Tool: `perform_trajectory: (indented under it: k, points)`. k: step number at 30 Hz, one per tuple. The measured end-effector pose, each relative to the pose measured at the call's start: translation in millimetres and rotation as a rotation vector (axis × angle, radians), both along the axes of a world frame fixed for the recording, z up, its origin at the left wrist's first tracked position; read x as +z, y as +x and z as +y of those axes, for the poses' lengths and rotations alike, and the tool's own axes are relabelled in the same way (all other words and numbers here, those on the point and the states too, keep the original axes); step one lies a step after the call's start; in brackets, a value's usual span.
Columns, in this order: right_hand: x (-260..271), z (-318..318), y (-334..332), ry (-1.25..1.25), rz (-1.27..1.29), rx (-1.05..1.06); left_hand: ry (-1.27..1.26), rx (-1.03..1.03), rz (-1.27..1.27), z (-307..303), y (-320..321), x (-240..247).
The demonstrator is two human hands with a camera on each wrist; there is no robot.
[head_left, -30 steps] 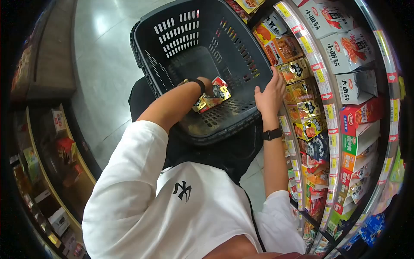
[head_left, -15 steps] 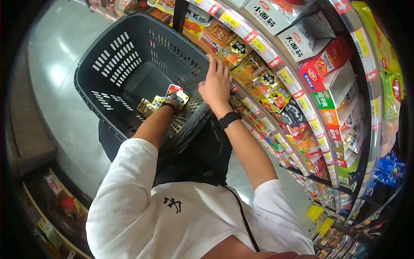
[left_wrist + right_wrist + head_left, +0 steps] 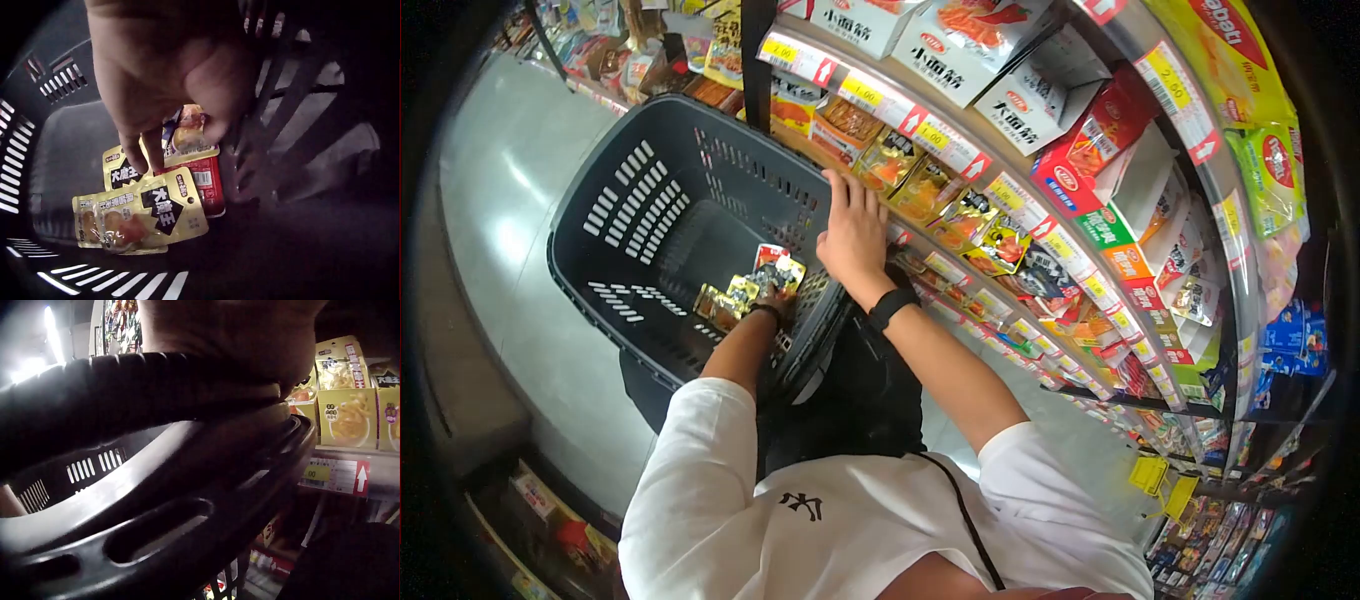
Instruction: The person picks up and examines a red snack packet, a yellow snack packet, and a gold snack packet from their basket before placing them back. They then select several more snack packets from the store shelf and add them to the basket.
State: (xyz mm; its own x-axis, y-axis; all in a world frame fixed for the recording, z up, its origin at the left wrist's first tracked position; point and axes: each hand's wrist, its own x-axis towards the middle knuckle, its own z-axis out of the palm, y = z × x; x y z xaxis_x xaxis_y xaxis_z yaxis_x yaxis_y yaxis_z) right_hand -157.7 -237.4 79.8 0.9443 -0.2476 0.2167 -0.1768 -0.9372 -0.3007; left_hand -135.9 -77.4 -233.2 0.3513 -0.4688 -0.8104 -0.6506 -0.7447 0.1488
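Note:
A dark grey basket (image 3: 615,345) holds several gold pouches (image 3: 718,307) and a red packet (image 3: 772,252). My left hand (image 3: 774,300) is down inside it; in the left wrist view this hand (image 3: 169,75) has its fingers spread downward over the gold pouches (image 3: 169,212), the purple-and-gold packet (image 3: 190,140) and the red packet (image 3: 209,181). Whether the fingertips touch them is unclear. My right hand (image 3: 855,235) rests on the basket's shelf-side rim, fingers extended and thumb apart. The right wrist view shows this hand's base (image 3: 231,331) above the black rim (image 3: 156,562), its fingers hidden.
Shelves with price strips (image 3: 930,125) run close along the right, stocked with gold snack packs (image 3: 925,190) and white boxes (image 3: 945,55). Grey floor (image 3: 510,200) lies left of the basket. A low dark shelf (image 3: 550,540) stands at lower left, a yellow object (image 3: 1165,485) at lower right.
In the head view, the basket and both hands have shifted left and lower, while more of the right-hand shelves shows. The left hand stays in the basket and the right on its rim.

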Motion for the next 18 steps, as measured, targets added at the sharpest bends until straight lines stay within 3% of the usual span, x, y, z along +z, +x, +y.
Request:
perform_trajectory:
  k: [3, 4, 6, 7, 8, 11, 12, 15, 16, 18]
  points:
    - [1.4, 0.4, 0.2, -0.001, 0.008, -0.002, 0.155, 0.14, -0.004, -14.9, 5.1, -47.4]
    - [1.5, 0.2, -0.2, -0.008, 0.01, 0.001, 0.154, -0.003, -0.06, -17.8, 0.6, -23.9]
    - [0.7, 0.1, -1.0, -0.013, -0.005, 0.005, 0.095, 0.111, -0.066, -16.1, 4.6, 2.3]
    - [1.1, 0.1, -1.1, -0.015, -0.013, 0.008, 0.064, 0.167, -0.069, -16.2, 6.2, 1.1]
    - [2.2, -0.2, -2.1, -0.017, -0.003, 0.008, -0.061, 0.042, -0.118, -9.8, 8.7, -26.2]
    - [2.7, -0.3, -4.7, -0.01, 0.004, 0.002, -0.226, -0.034, -0.204, -9.7, 3.3, -45.7]
    - [2.9, -0.8, -5.4, -0.014, -0.006, 0.006, -0.224, 0.16, -0.156, -15.0, 2.7, -40.6]
    - [2.5, -1.6, -8.5, -0.017, -0.022, 0.008, -0.155, 0.042, -0.209, -11.9, -6.2, -5.2]
    - [2.2, -2.0, -8.9, -0.014, -0.02, 0.009, -0.123, 0.123, -0.164, -14.2, -5.1, 9.5]
    - [3.2, -1.5, -8.9, 0.008, 0.006, 0.003, -0.084, 0.006, -0.323, -12.3, -3.2, -21.6]
